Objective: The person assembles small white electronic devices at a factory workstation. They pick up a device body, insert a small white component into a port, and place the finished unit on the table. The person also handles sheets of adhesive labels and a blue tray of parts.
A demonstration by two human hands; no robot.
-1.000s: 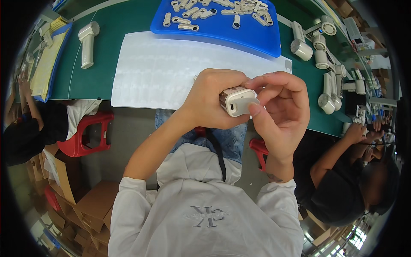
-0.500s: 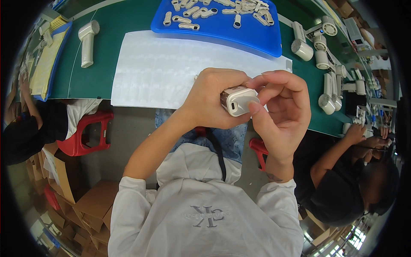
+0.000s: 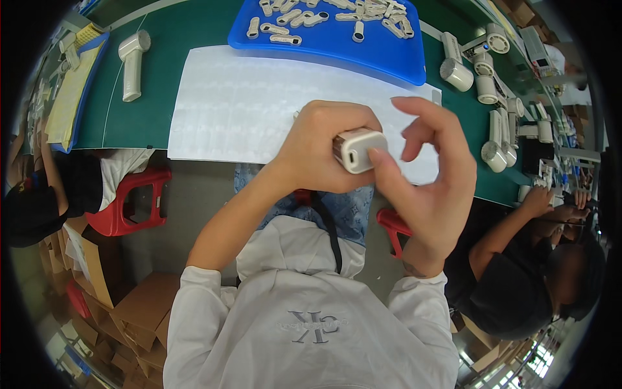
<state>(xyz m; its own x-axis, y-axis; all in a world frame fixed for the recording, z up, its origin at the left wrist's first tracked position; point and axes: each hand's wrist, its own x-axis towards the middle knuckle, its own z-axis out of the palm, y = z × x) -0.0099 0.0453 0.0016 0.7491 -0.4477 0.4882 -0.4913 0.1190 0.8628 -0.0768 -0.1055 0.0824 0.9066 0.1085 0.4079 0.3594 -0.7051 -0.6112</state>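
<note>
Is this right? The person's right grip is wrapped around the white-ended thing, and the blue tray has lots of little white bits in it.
Not quite: the head view shows it's the left grip wrapped around the white-ended thing. The blue tray does have lots of little white bits in it.

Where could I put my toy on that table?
Green table between the lone white device and white sheet is bare. So is the sheet's left part, below the blue tray and left of the left hand. Crowded: the table's right, with white devices, and the tray's far part, with small pieces.
</note>
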